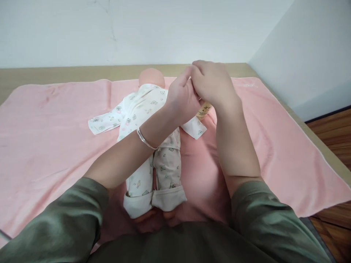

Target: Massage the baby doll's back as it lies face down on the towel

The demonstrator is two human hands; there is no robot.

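Observation:
My left hand [183, 95] is turned palm up above the doll's chest, its thumb stretched out and its other fingers partly covered. Over those fingers lies my right hand [211, 82], back upward and bent at the wrist, touching the left one. Most of the right fingers are hidden, and nothing shows between the hands. Beneath them a baby doll [151, 77] lies on its back in a white printed top [145, 104] and matching trousers [166, 170] with turned-up cuffs. Behind my right wrist a bottle with a yellow label [203, 110] is partly visible.
A pink blanket [55, 146] is spread under the doll over a wooden table [297, 122]. White walls [164, 29] rise behind it and at the right. Dark wood flooring [333, 138] shows past the table's right edge. A silver bracelet [145, 140] circles my left wrist.

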